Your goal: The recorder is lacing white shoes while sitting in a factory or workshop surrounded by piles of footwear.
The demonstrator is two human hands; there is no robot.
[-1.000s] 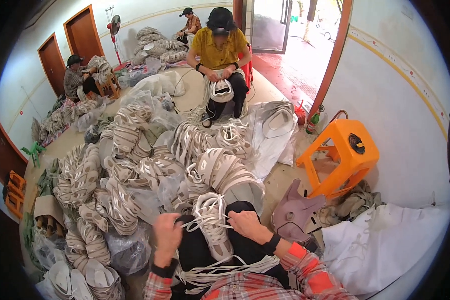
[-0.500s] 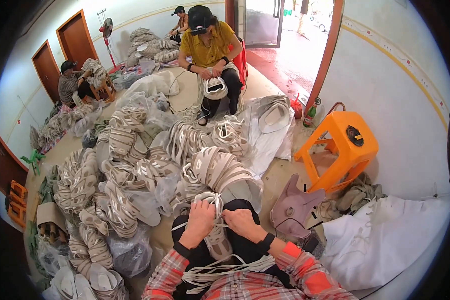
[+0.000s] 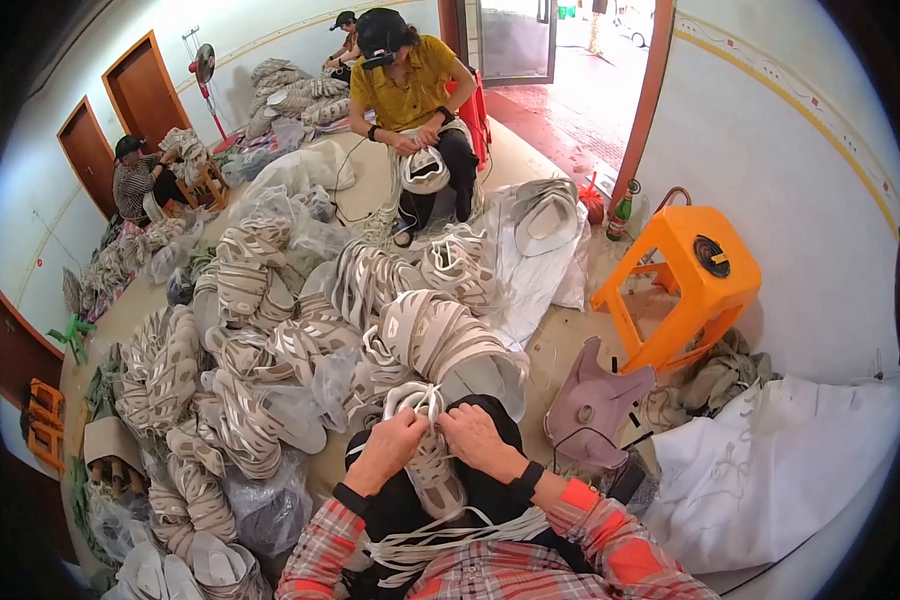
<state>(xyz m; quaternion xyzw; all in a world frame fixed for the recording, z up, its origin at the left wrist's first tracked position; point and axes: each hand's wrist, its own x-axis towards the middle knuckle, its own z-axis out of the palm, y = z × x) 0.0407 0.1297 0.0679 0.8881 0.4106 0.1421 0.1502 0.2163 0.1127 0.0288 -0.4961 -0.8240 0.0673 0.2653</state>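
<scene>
A beige and white sneaker upper (image 3: 438, 488) rests between my knees, its toe toward me and its opening away. My left hand (image 3: 394, 444) is closed at the left side of the opening, fingertips pinching a white shoelace (image 3: 433, 404) near the top eyelets. On the opposite edge my right hand (image 3: 476, 438) is also closed, thumb and fingers pinched on the lace. The fingertips of both hands nearly meet over the lacing, which partly hides the strand. Across my lap lies a bundle of loose white laces (image 3: 455, 550).
Nested stacks of shoe uppers (image 3: 440, 335) lie just beyond my knees, with more piles (image 3: 240, 420) leftward. At right are a mauve plastic part (image 3: 595, 405), an orange stool (image 3: 685, 285) and white cloth (image 3: 780, 480). Opposite sits a co-worker (image 3: 410, 90) handling another upper.
My left hand has come down from the far edge of the opening to its left side. The lace stretched between my hands no longer shows there. The view has shifted slightly.
</scene>
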